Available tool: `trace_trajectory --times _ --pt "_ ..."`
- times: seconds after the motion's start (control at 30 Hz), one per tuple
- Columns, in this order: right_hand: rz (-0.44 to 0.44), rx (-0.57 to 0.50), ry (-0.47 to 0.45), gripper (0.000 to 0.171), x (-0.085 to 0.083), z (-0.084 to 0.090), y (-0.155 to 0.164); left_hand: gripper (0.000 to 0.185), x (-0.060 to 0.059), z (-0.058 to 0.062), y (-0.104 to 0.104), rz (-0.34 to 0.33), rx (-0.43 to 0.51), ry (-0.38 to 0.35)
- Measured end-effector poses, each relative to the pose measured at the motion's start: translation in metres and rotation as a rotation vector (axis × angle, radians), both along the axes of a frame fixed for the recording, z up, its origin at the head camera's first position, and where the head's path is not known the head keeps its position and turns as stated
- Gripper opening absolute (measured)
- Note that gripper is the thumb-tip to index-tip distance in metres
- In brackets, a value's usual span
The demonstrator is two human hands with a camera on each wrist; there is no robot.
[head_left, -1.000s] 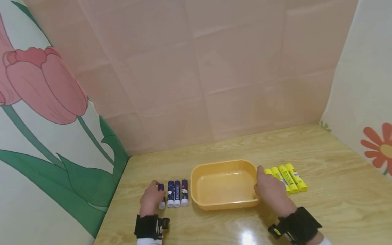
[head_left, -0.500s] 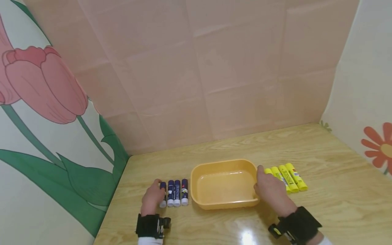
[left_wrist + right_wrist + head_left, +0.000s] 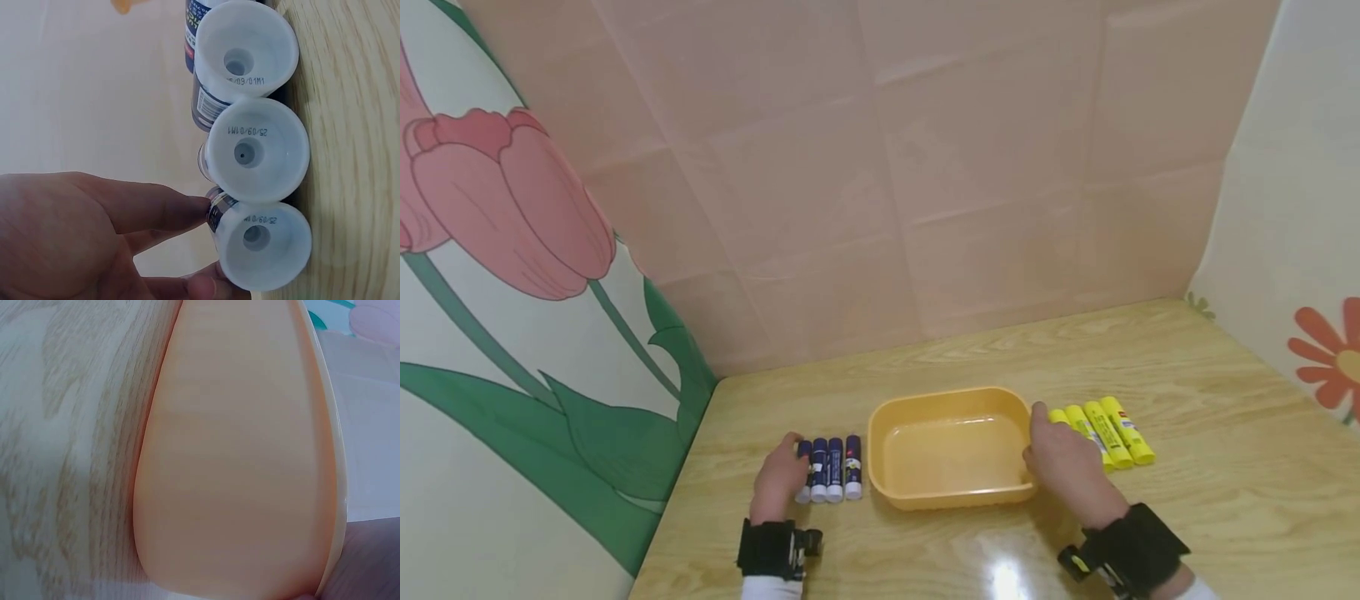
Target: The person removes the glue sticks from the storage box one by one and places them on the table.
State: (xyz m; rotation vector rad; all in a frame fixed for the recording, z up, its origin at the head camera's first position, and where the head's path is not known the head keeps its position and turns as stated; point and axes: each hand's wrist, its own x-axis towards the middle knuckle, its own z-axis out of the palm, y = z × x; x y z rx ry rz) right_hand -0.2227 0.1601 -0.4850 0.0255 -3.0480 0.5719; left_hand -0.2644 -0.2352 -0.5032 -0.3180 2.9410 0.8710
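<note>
Several blue glue sticks (image 3: 835,468) with white caps lie side by side on the wooden table, left of a shallow yellow tray (image 3: 951,398). My left hand (image 3: 792,468) pinches the leftmost stick (image 3: 265,247), a finger (image 3: 175,209) on its barrel, and it now lies against its neighbours. My right hand (image 3: 1051,457) grips the tray's right rim; the right wrist view shows only the tray's outer wall (image 3: 237,456) close up. The tray holds nothing.
Several yellow glue sticks (image 3: 1112,433) lie in a row just right of my right hand. A pink back wall and flower-painted side walls (image 3: 512,333) close in the table (image 3: 1187,367). Black straps sit on both wrists.
My left hand has slid the leftmost blue stick right until it lies against the other blue sticks. The right hand has stayed on the tray's rim.
</note>
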Motion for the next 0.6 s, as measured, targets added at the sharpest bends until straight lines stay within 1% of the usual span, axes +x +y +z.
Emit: trace_trajectory --times 0.27,0.47,0.6 --pt "-0.004 0.005 -0.01 0.055 0.0008 0.0025 -0.0009 0.042 0.0017 0.0042 0.0026 -0.016 -0.003 -0.008" --pt "-0.003 0.0 -0.003 0.053 0.0013 0.0032 -0.0012 0.045 -0.0006 0.0022 0.0026 -0.003 0.006 -0.026" --pt "-0.004 0.0 -0.003 0.051 0.0009 0.0024 -0.0015 0.045 0.0 0.0024 0.0028 0.009 0.008 -0.027"
